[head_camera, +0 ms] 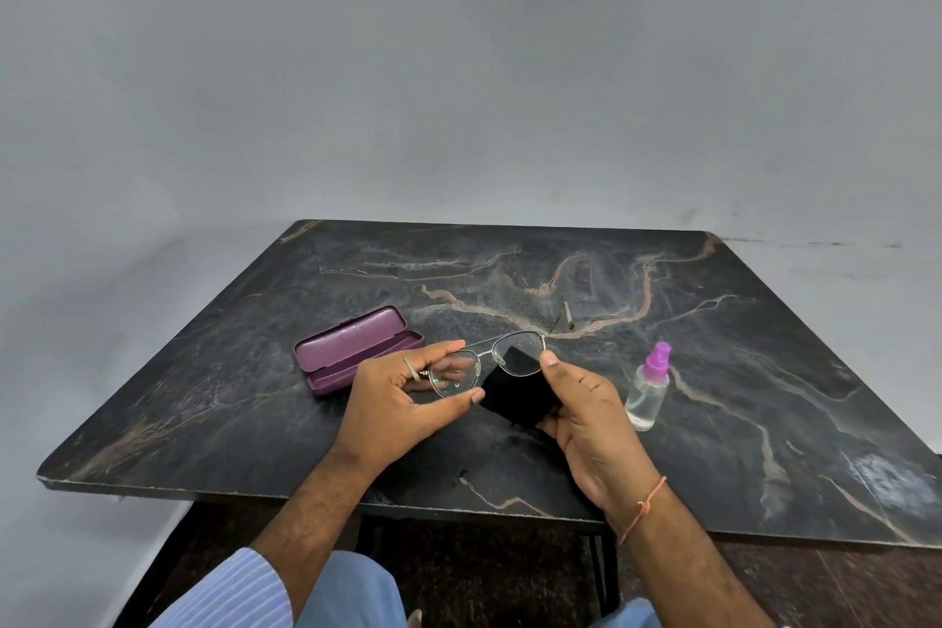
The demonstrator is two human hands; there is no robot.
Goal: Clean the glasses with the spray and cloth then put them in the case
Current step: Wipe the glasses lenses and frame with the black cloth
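Observation:
Thin metal-framed glasses (484,356) are held above the dark marble table (713,321). My left hand (397,403) pinches the left lens rim between thumb and fingers. My right hand (586,418) holds a black cloth (515,395) under and behind the right lens, thumb tip at the lens edge. One temple arm sticks out toward the far side. A purple glasses case (357,349) lies open on the table, left of my hands. A small clear spray bottle (648,388) with a purple nozzle stands just right of my right hand.
The table's near edge (306,497) runs just above my lap. A plain grey wall (459,66) stands behind the table. Bare marble stretches across the far half and right side.

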